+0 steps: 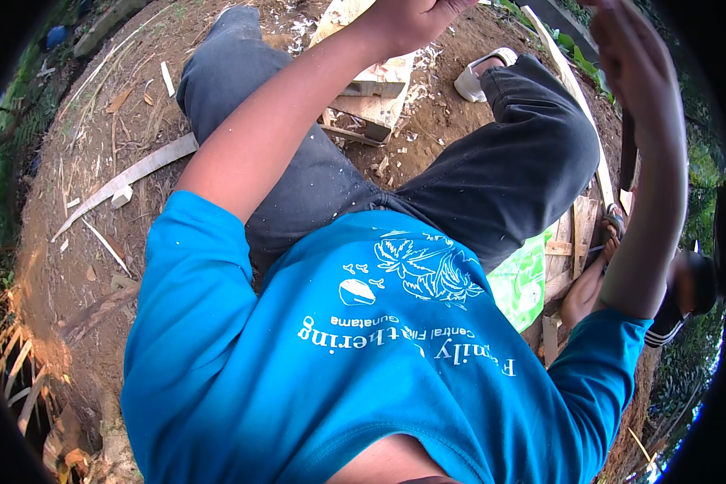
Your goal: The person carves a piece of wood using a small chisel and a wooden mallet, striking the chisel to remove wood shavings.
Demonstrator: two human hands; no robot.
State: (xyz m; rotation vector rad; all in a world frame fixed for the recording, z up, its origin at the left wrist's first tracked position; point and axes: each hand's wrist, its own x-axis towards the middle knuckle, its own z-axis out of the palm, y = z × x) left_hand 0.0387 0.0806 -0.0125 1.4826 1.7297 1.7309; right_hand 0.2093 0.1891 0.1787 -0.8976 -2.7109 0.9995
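Note:
My left hand reaches to the upper edge, above a pale wooden block. Its fingers are curled closed, and whatever they grip is hidden beyond the edge. High at the upper right is my raised right hand, smeared by motion, so its fingers do not show clearly. A dark, narrow, blade-like strip shows beside the right forearm; I cannot tell whether that hand holds it. Under the block, between my spread legs, a pale board lies on the soil among wood shavings.
A long curved wood strip lies on the soil at left. To the right are a green-and-white plastic bag, wooden boards and a long pale plank. Another person in a dark cap sits close at the right.

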